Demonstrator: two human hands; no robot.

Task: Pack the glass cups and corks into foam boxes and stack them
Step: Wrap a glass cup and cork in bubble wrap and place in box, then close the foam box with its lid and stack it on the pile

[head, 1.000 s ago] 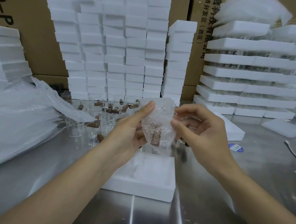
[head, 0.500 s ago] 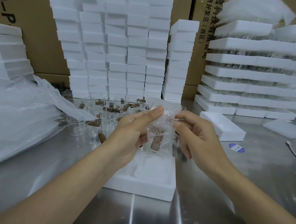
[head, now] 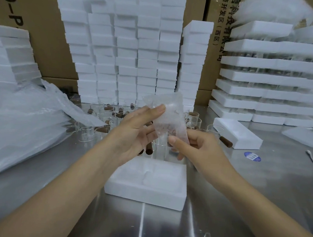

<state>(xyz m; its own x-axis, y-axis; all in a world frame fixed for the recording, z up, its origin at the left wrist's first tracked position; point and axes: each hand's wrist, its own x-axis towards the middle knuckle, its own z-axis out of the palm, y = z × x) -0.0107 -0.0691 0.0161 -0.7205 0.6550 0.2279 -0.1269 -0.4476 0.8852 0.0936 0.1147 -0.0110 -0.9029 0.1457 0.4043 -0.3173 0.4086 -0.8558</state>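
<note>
While the bubble-wrap pouch (head: pixel 168 115) is held above the open foam box (head: pixel 145 190), it is gripped from both sides. Its upper part is pinched between the thumb and fingers of the left hand (head: pixel 136 131). Its lower end, where a brown cork (head: pixel 177 133) shows through, is pinched by the curled right hand (head: pixel 201 151). The foam box lies on the steel table (head: pixel 258 190). Glass cups (head: pixel 87 134) are grouped just behind it, and foam stacks (head: pixel 149 44) stand at the rear.

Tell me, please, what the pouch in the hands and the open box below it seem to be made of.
Pouch: apparently clear bubble wrap, glossy, with small blisters showing. Box: probably white expanded foam, matte, with a grainy surface and soft edges.
</note>
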